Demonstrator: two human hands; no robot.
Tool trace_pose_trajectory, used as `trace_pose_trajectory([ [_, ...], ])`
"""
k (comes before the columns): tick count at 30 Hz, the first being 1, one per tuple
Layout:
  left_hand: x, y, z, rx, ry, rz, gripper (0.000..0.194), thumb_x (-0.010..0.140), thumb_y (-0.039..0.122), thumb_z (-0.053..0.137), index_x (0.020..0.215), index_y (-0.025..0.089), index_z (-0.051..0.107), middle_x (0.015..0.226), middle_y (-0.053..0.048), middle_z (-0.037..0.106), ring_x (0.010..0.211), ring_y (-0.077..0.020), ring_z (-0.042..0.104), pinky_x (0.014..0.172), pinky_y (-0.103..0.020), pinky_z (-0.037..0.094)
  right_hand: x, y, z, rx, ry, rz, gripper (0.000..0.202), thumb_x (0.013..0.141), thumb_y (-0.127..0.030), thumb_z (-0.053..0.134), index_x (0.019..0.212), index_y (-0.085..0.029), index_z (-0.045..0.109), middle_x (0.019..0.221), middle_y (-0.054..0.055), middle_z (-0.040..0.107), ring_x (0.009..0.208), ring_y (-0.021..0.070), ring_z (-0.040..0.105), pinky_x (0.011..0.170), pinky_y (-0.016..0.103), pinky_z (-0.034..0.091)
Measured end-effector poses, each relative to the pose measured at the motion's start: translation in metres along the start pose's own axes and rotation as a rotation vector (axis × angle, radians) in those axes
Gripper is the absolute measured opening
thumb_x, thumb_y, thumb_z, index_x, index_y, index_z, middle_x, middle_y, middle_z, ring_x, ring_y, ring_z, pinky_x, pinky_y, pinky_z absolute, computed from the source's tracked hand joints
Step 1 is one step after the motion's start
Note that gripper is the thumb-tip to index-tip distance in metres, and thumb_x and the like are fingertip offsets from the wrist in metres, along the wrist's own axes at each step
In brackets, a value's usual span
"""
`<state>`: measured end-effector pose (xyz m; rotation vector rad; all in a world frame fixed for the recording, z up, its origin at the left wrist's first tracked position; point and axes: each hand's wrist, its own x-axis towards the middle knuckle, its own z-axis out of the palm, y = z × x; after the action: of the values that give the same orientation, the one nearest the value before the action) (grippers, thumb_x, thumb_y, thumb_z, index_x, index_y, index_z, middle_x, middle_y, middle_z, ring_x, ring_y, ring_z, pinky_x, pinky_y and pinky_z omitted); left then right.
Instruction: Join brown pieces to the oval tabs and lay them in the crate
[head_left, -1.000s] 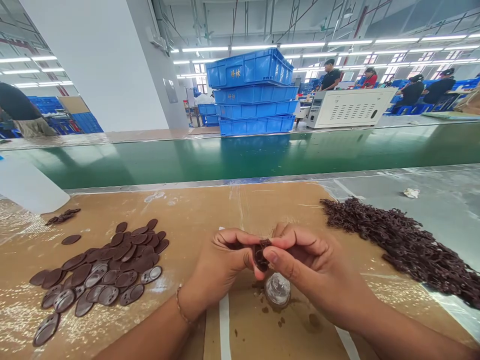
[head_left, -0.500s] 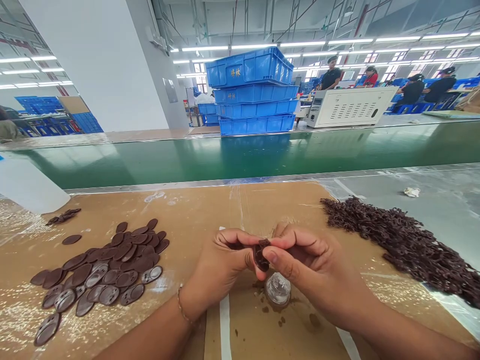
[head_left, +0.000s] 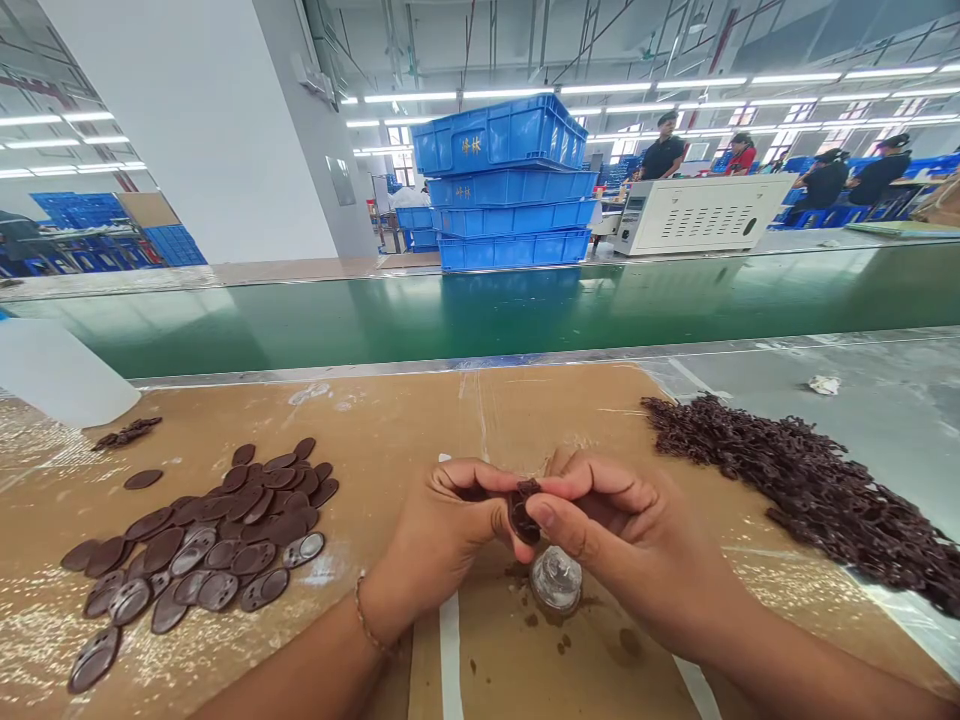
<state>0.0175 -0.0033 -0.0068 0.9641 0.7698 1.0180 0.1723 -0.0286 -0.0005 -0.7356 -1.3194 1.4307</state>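
Between my two hands is a small dark brown piece (head_left: 523, 515), pinched at the middle of the bench. The thumb and fingers of my left hand (head_left: 450, 535) grip it from the left. My right hand (head_left: 622, 535) has thumb and forefinger closed on its upper right part. Just below the fingers stands a small round clear container (head_left: 556, 580) with whitish contents. Brown oval discs (head_left: 225, 530) lie in a loose pile to the left, some of them shiny. On the right is a long heap of dark, twisted small pieces (head_left: 802, 480).
A green belt (head_left: 360, 315) runs behind the brown work surface (head_left: 390, 420). Beyond it stand stacked blue crates (head_left: 510, 190) and a cream machine (head_left: 705, 215). A white container (head_left: 60, 375) is at left. Several people are in the background.
My hands have barely moved; the brown piece is turned very slightly between my fingers. At the far left, a person's dark sleeve has come further into view.
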Motion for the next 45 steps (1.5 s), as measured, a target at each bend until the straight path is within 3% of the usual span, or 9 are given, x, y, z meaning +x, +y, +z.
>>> trace_pose_trajectory([
  [45,0.0011,0.0012,0.0004,-0.022,-0.023,0.01,0.018,0.062,-0.001,0.073,0.061,0.017,0.073,0.045,0.003,0.063,0.046,-0.0066,0.058,0.051,-0.013,0.046,-0.0004,0.0033,-0.0002,0.039,0.029,-0.009,0.018,0.084,-0.027,0.071,0.072,-0.019,0.061,0.068,0.001,0.07,0.065,0.0122,0.067,0.059,0.022,0.053],
])
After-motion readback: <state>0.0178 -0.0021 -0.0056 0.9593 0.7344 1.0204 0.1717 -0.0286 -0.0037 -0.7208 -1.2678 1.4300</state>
